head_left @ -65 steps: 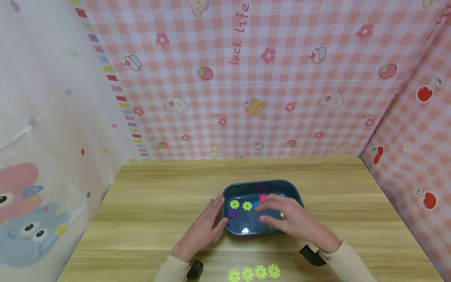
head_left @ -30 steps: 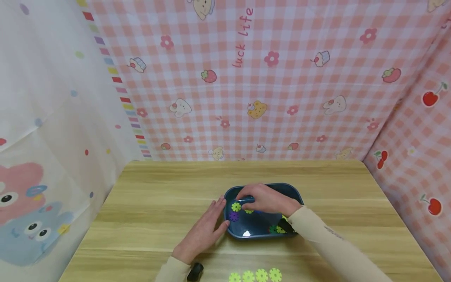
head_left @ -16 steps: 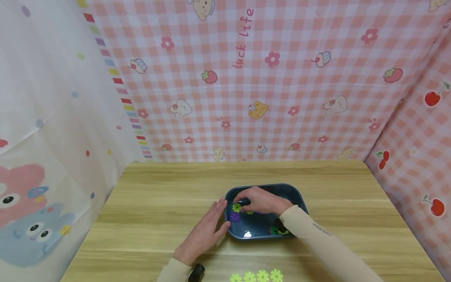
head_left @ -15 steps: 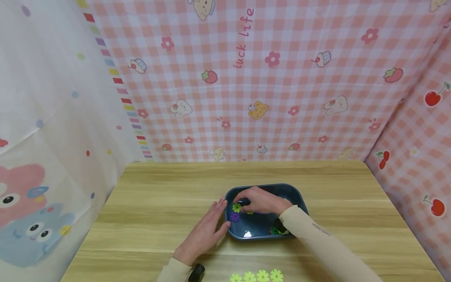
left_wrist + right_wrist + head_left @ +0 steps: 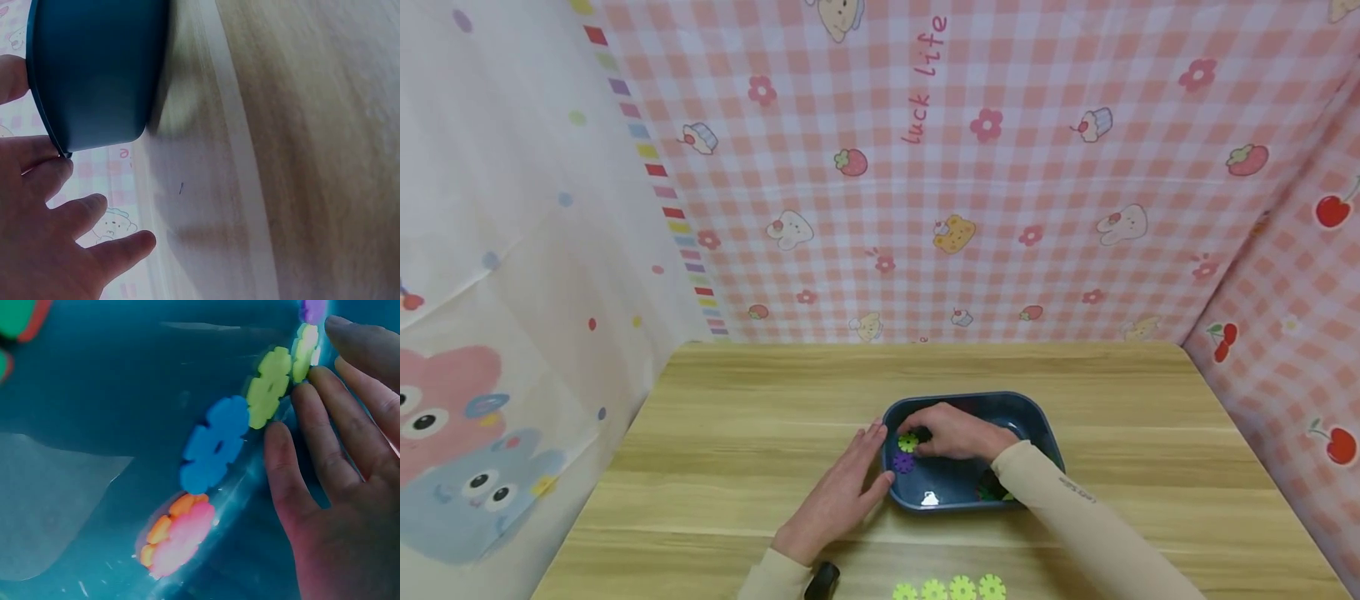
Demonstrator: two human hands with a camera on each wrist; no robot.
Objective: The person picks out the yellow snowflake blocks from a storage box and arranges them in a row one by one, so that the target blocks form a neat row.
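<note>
My left hand (image 5: 842,492) lies against the left end of a dark blue tray (image 5: 955,507), its straight fingertips touching the rim. In the left wrist view the left hand (image 5: 56,212) has its fingers spread at the tray's edge (image 5: 94,142). My right hand (image 5: 958,431) reaches inside the tray, thumb and fingertips right at the edges of a yellow-green notched disc (image 5: 907,442). A purple disc (image 5: 903,462) lies just in front of it. In the right wrist view, another yellow-green disc (image 5: 269,387) and a blue disc (image 5: 215,445) lie beside the right hand (image 5: 350,469).
A pink disc (image 5: 184,540) overlaps an orange one (image 5: 159,531) in the tray. Red and green pieces sit partly under the right wrist. Several yellow-green discs (image 5: 962,587) form a row at the table's (image 5: 700,500) front. Patterned cloth (image 5: 820,183) hangs behind and at both sides.
My right hand has moved left across the tray to the yellow-green disc, then settled slightly lower around it. The left hand stays at the rim. The whole view has shifted slightly.
</note>
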